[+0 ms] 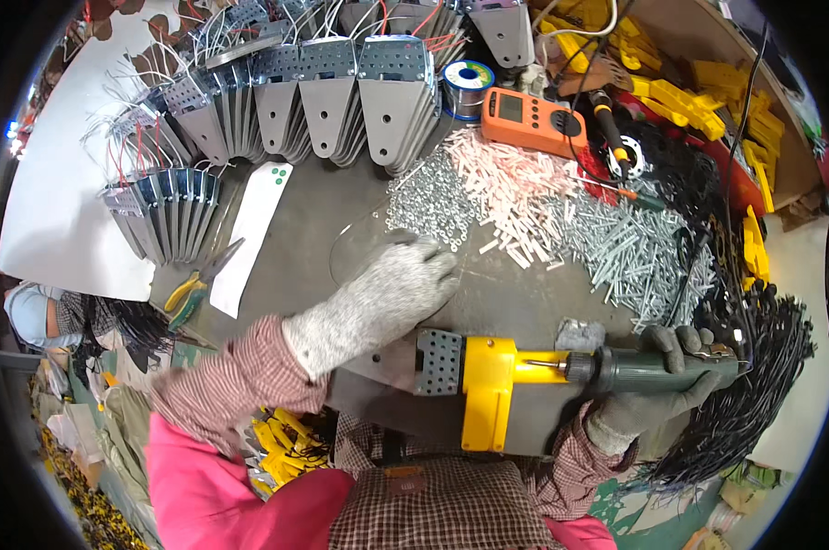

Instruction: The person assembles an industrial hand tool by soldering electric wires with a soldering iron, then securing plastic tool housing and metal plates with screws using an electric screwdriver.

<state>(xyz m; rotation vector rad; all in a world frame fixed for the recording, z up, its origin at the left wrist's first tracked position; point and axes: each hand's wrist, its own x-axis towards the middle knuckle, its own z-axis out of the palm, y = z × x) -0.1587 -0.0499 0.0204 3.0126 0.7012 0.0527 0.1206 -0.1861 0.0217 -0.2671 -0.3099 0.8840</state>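
pale grey flecked knit left glove (378, 298) near the centre, grey right glove (648, 414) with darker fingers at lower right, finely checked reddish-brown sleeves (240, 371), bright pink garment (222, 495) at lower left, brown checked cloth (451, 509) bottom centre, small reddish patch (407, 483) on it

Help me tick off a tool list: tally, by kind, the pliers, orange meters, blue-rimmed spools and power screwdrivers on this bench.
Pliers: 1
Orange meter: 1
Blue-rimmed spool: 1
Power screwdriver, held in the right hand: 1
Total: 4
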